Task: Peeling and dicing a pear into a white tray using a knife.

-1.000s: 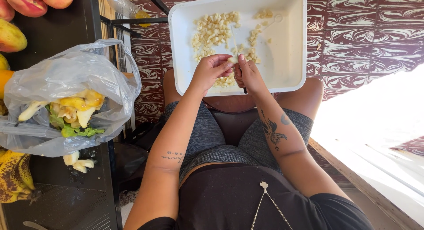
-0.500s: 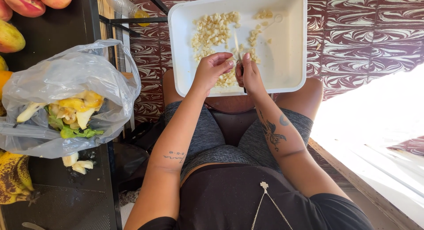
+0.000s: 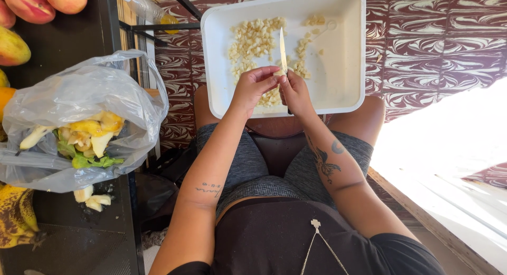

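Left hand fingers pinch a small pale fruit piece; right hand fingers clamp the knife, blade pointing away. Both hover over the white tray on the lap — cut bits drop straight below the fingers.

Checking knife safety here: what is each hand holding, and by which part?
Right hand grips the small knife by its handle, blade up. Left hand pinches a pale fruit piece at its end.

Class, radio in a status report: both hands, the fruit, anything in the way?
Left hand pinching small pale fruit piece. Right hand gripping knife, blade up. Both over white tray of diced fruit. Nothing obstructing.
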